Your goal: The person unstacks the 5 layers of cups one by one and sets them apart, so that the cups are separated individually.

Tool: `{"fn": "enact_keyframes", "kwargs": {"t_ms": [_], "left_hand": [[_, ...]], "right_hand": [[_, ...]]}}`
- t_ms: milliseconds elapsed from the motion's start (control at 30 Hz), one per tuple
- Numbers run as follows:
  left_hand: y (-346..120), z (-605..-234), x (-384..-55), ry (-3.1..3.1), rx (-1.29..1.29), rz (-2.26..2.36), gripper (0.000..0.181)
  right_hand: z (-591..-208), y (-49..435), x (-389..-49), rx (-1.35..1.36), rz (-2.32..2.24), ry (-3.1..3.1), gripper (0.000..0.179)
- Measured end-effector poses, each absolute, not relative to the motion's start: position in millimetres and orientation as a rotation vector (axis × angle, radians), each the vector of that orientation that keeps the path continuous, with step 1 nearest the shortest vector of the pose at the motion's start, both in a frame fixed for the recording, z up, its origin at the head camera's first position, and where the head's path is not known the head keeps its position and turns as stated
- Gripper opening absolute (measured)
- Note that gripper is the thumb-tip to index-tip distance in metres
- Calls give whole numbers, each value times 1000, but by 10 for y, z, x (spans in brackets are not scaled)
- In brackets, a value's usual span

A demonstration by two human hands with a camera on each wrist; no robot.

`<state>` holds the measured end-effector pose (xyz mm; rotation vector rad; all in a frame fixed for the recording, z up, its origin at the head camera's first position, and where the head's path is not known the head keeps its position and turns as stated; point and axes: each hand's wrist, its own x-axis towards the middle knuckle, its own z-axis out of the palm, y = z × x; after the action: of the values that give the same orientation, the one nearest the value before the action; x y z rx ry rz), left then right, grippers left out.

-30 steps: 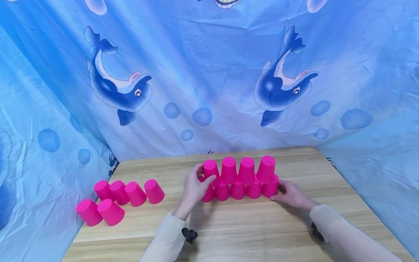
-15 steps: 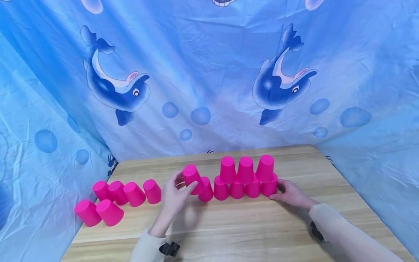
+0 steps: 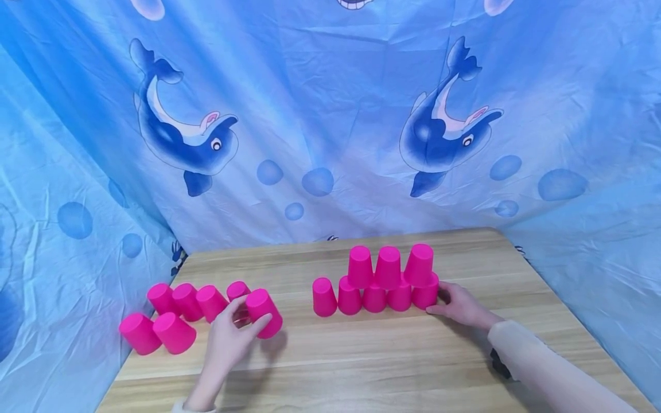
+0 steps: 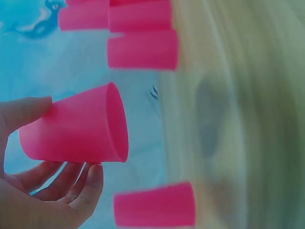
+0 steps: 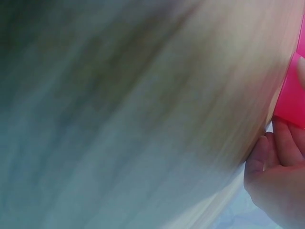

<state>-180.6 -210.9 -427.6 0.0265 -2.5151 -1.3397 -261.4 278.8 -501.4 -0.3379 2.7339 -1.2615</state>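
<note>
The left hand (image 3: pixel 229 339) gripped a pink cup (image 3: pixel 264 313) clear of the table (image 3: pixel 361 367), while the right hand (image 3: pixel 465 308) grasped the rightmost bottom cup (image 3: pixel 425 295) of a two-tier stack (image 3: pixel 388 268).

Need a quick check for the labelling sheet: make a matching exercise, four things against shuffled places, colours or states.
1. Left hand
2. Right hand
3. Upper-row cups
4. Backdrop

A. Blue, with printed dolphins
B. Touching the side of the right-end bottom cup
C. Stacked on the bottom row
D. Holding a raised cup

Pairs: 1-D, 2-B, 3-C, 4-A
</note>
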Motion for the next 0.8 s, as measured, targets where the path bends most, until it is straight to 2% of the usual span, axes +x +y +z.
{"fn": "enact_keyframes", "kwargs": {"t_ms": [467, 800], "left_hand": [[-2813, -4382, -1725, -2689, 310, -1272, 76], [-3124, -4498, -1727, -2749, 426, -1101, 81]], "right_hand": [[-5032, 2795, -2629, -302, -1249, 2737, 74], [-5042, 2798, -2629, -316, -1248, 2750, 71]]}}
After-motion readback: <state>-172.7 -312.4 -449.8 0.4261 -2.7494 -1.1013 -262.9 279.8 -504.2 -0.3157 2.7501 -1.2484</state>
